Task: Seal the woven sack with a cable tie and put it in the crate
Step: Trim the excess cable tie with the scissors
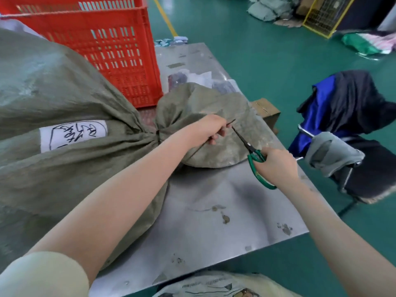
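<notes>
Woven sack lying on the metal table, neck cinched by cable tie, left hand pinching the tie's tail, right hand gripping green scissors, blade tips at the tail, red crate behind the sack.

sack: dull grey-green, with a white label and black scribbles
crate: bright red, with rows of little slots
scissors: green handles, dark blades
table: shiny grey, with brown spots
floor: green, with one yellow line
</notes>
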### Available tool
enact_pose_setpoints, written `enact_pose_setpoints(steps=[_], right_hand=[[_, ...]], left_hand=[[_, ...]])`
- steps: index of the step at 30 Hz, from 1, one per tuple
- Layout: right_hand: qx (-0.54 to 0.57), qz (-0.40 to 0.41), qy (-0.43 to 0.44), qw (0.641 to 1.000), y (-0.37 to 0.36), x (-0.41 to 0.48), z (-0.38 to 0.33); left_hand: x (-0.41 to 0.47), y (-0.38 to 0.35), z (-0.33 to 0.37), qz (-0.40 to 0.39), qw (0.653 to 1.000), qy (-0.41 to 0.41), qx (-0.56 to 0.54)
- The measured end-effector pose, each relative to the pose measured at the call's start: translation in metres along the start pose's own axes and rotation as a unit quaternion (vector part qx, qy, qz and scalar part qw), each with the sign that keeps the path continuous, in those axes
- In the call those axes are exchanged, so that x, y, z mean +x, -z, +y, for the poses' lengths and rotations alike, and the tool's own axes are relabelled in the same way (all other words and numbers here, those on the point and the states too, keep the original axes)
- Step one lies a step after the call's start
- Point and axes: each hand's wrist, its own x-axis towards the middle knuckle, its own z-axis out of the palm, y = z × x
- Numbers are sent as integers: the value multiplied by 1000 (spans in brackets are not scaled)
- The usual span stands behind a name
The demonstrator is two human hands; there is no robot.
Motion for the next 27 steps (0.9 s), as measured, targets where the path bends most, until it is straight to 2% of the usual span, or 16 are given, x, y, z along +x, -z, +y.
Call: enact_pose_setpoints(steps=[3,6,12,19,24,27], right_hand=[[0,-3,-65,998,-1,-14,17],[12,-24,-129,991,-2,-25,27],[37,-55,-206,976,-13,-44,39],[126,-97,-279,947,-31,-66,43],[111,-105,-281,947,-32,-68,44],[70,-119,-258,956,-28,-67,45]], left_hand=[[7,-29,-13,-78,996,34,-3],[16,-60,-28,-110,991,71,-28],[27,-117,-50,-81,988,108,-74],[24,-133,-54,-100,988,110,-36],[25,-138,-56,-60,992,101,-54],[24,-135,-54,-52,994,90,-17]])
